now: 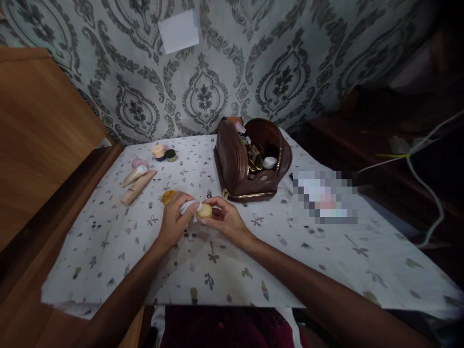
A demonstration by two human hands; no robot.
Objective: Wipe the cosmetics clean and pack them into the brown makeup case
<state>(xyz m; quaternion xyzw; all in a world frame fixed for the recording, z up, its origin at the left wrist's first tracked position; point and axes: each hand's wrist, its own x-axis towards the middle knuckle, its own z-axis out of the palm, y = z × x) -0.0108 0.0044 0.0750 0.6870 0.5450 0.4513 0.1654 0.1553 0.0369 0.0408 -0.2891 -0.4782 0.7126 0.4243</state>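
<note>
My left hand (pixel 176 216) is closed on a white wipe or tissue (pixel 189 207), which touches a small round pale-yellow container (pixel 205 210). Thumb and fingertips of my right hand (pixel 227 220) pinch that container from the right. Whether it is a jar or only a lid, I cannot tell. Just behind my left hand lies a round amber-yellow piece (pixel 168 196), partly hidden by the fingers. An open brown cosmetic bag (pixel 235 166) stands behind my right hand, its zip undone, with several small items and a white-capped jar (pixel 269 163) inside.
At the left of the patterned tablecloth (pixel 232 275) lie a beige tube (pixel 138 187), a white-capped tube (pixel 132 177) and a pink egg-shaped item (pixel 140 163). Small jars (pixel 158 152) stand behind them. A blurred-out flat object (pixel 324 197) is at right. Wooden furniture (pixel 43 111) borders the left side.
</note>
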